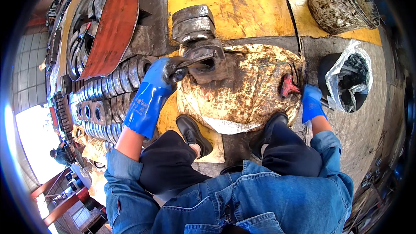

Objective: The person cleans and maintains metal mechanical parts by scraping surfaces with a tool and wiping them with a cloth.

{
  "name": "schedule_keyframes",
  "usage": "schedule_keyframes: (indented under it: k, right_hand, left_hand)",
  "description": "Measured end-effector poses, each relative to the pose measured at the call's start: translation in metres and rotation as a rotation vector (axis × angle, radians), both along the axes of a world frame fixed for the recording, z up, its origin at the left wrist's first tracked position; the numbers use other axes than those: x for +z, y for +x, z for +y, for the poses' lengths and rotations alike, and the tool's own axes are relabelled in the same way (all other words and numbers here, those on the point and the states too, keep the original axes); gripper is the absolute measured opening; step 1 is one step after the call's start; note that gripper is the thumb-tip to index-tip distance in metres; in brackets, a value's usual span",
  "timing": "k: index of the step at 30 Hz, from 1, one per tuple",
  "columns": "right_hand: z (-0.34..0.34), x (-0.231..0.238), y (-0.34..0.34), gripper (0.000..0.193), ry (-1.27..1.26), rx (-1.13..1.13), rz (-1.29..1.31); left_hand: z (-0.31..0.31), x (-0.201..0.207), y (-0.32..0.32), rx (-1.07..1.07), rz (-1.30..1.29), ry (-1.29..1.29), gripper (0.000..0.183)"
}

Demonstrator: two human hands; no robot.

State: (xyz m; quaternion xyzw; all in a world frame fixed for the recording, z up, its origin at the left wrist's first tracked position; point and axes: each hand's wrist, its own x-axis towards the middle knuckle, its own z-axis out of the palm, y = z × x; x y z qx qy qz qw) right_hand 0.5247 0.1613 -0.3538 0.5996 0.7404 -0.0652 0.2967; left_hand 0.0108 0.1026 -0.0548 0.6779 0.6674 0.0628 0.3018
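My left hand [162, 76], in a blue rubber glove blackened at the fingers, is closed around a dark metal bar [197, 60]. The bar reaches over the top of a square metal block [212, 70] with a round hole. That block rests at the far left edge of a stained, padded sack [242, 91]. To the right, my right hand [313, 102], also blue-gloved, is closed beside the sack; what its fingers hold is hidden. Just left of it, a red-handled tool [289, 86] lies on the sack near a thin bent metal rod [277, 63].
Beyond the block stand more metal blocks [193, 22]. Rows of ring-shaped parts [112, 80] fill the left, below a large red-brown band [110, 30]. A grimy bucket [336, 8] is at the far right, with a lined bin [353, 78] of dark scraps nearer.
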Motion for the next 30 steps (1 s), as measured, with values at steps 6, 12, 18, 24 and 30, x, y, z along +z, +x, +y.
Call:
schedule_keyframes:
  k: [6, 12, 18, 24, 30]
  right_hand:
    - [-0.032, 0.048, -0.006, 0.028, 0.081, -0.225, 0.382]
    - [-0.024, 0.103, -0.031, 0.040, -0.214, -0.368, 0.854]
    - [0.015, 0.284, -0.143, 0.045, -0.469, -0.365, 1.128]
    - [-0.004, 0.408, -0.253, 0.053, -0.574, -0.184, 1.232]
    - [-0.021, 0.352, -0.275, 0.056, -0.575, -0.183, 1.045]
  left_hand:
    - [0.004, -0.012, -0.011, -0.059, -0.013, 0.016, 0.048]
    - [-0.005, -0.027, -0.020, 0.073, -0.133, 0.113, 0.029]
    - [0.002, -0.032, -0.026, 0.006, 0.063, 0.104, 0.029]
    - [-0.003, -0.013, -0.018, 0.079, 0.136, -0.083, 0.031]
    - [0.002, -0.013, -0.013, 0.203, 0.123, -0.084, 0.034]
